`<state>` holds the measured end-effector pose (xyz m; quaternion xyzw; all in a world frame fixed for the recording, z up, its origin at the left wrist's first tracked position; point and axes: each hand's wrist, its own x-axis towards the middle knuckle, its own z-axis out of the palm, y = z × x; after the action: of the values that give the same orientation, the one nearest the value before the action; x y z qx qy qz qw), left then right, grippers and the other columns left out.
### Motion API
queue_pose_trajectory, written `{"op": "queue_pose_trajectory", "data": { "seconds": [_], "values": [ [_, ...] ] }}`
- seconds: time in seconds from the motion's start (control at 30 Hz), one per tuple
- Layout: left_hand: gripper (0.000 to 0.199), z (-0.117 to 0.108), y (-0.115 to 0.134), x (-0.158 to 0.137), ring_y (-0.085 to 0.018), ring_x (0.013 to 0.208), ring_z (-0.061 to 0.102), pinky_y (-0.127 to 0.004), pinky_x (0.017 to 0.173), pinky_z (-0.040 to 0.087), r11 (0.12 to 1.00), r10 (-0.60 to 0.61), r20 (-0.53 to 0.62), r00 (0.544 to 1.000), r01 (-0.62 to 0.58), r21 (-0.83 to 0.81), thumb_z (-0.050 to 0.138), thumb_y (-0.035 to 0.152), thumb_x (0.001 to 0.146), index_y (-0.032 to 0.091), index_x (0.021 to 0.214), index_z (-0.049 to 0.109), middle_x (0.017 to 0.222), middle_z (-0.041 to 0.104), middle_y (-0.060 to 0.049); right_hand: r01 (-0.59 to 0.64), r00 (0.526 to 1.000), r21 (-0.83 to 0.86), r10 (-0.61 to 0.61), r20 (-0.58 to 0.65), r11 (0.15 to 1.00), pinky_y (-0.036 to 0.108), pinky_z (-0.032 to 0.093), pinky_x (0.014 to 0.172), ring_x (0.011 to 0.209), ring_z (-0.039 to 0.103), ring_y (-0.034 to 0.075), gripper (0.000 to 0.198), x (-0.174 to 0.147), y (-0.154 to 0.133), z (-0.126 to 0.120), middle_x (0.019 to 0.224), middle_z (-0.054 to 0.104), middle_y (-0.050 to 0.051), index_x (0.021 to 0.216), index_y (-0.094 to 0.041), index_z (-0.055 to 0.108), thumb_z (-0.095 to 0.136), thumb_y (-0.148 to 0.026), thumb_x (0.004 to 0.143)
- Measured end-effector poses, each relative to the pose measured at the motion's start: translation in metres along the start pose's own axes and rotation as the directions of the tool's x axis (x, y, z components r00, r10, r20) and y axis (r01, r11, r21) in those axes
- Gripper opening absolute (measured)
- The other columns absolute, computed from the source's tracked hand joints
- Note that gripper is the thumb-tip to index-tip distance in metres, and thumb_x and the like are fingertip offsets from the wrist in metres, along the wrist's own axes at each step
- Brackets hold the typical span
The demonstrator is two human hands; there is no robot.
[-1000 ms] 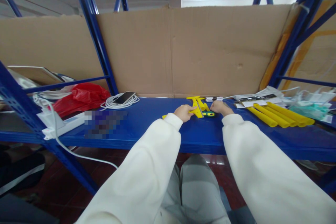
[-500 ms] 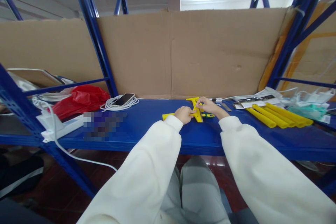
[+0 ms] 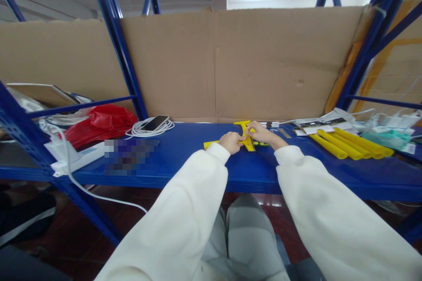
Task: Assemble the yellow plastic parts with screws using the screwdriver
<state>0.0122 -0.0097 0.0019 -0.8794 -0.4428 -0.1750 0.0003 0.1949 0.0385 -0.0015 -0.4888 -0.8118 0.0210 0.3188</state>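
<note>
My left hand is closed around the handle of a yellow scraper. The handle's end sticks out to the left of the fist, and the wide head points to the right, over the blue shelf. At the head, the fingers of my right hand are pinched together, close to my left fingertips. Whatever sits in that pinch is too small to make out. Partly hidden below my right hand lies a tool with a green and yellow handle. Beyond it are a flat metal blade and several black-and-white pens or markers.
Several yellow tubes lie right, beside a plastic packet and a greenish plastic bag. Leftward are a phone on a coiled white cable, a red bag and a white power strip. Cardboard stands behind.
Both hands stay at the scraper's head, with my right fingers shifted only slightly. The whole view has tipped a little.
</note>
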Motion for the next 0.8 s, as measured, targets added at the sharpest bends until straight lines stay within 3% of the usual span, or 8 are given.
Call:
{"op": "queue_pose_trajectory", "data": {
  "seconds": [0.17,0.4,0.57,0.8],
  "values": [
    [0.036,-0.001,0.001,-0.001,-0.024,0.114,0.066,-0.031,0.098,0.05,1.0,-0.001,0.015,1.0,0.001,0.017,0.064,0.021,0.087,0.034,0.12,0.072,0.119,0.072,-0.005,0.018,1.0,-0.046,-0.018,0.002,0.999,0.036,0.044,0.092,0.09,0.061,0.021,0.018,-0.003,-0.004,0.0,0.08,0.068,0.005,0.063,-0.019,0.066,0.056,-0.006,0.07],
    [0.037,0.001,0.0,0.0,-0.025,0.115,0.065,-0.032,0.098,0.05,0.999,0.01,0.014,1.0,-0.011,0.051,0.062,0.021,0.088,0.033,0.122,0.071,0.119,0.072,-0.006,-0.1,0.995,-0.055,0.099,-0.028,0.993,0.037,0.045,0.092,0.094,0.061,0.023,0.016,-0.003,-0.011,0.004,0.084,0.069,0.007,0.064,-0.018,0.067,0.056,-0.007,0.069],
    [0.036,0.001,-0.001,0.001,-0.025,0.115,0.065,-0.033,0.098,0.049,0.999,0.014,-0.008,1.0,-0.014,0.042,0.06,0.02,0.089,0.031,0.122,0.071,0.118,0.072,-0.007,-0.195,0.97,0.037,0.198,-0.139,0.98,0.04,0.045,0.098,0.101,0.06,0.024,0.011,-0.001,-0.007,0.014,0.095,0.07,0.008,0.076,-0.019,0.067,0.058,-0.014,0.071],
    [0.036,0.002,-0.002,0.001,-0.022,0.113,0.066,-0.03,0.098,0.05,1.0,0.006,-0.086,0.996,-0.006,-0.003,0.06,0.02,0.089,0.031,0.121,0.072,0.117,0.072,-0.005,-0.255,0.907,0.321,0.34,-0.246,0.912,0.04,0.047,0.098,0.108,0.059,0.022,0.024,0.006,0.005,0.026,0.109,0.065,0.009,0.099,-0.02,0.059,0.058,-0.02,0.075]
  ]
}}
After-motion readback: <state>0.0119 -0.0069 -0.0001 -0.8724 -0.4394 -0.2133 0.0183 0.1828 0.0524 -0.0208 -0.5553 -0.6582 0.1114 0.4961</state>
